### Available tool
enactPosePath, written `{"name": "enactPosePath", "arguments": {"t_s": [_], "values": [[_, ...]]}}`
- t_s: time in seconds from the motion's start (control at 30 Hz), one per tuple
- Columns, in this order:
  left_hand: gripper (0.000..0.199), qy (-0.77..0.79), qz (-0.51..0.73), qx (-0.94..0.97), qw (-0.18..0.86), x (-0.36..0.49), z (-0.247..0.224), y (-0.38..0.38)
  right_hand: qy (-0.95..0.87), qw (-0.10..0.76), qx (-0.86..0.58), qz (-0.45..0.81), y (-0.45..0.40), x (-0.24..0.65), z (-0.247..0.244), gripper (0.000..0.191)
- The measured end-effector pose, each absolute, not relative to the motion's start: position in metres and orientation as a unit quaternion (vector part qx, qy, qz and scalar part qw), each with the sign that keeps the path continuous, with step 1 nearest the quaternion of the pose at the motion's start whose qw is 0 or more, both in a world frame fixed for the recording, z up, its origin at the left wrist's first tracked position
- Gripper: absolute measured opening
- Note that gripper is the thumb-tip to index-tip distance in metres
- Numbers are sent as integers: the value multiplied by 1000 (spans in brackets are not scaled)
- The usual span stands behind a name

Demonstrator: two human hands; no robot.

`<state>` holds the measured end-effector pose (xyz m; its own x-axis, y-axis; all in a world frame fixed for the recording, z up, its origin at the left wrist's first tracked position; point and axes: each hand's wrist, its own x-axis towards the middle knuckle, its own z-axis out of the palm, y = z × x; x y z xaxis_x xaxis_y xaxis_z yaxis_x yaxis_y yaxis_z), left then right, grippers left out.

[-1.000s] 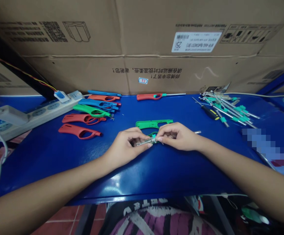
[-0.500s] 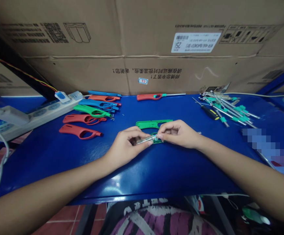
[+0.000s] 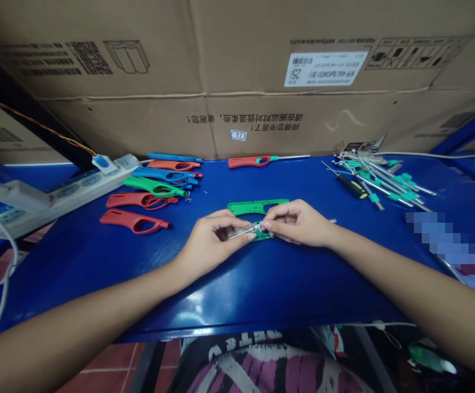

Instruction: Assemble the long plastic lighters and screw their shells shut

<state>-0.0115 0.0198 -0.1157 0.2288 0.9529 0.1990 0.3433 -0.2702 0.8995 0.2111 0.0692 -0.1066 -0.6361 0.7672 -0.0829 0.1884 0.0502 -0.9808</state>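
tabletop (image 3: 237,292); right hand (image 3: 297,224) seemingly shifted slightly

Left hand (image 3: 207,243) holds a clear tube (image 3: 241,233) and right hand (image 3: 297,225) pinches its end, nearside of the farther green shell (image 3: 248,208).

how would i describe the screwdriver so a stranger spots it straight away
Find the large cardboard box behind the blue table, then the heap of metal rods with teal parts on the right. At the heap's left edge lies the screwdriver, set apart from the rods by its thick black-and-yellow handle.
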Motion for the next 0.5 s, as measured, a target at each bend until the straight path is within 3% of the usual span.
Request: {"name": "enactPosePath", "arguments": {"t_s": [0.5], "values": [[17,451,417,706,352,-14,-117,21,-683,285,-330,585,71,211,-112,32]]}}
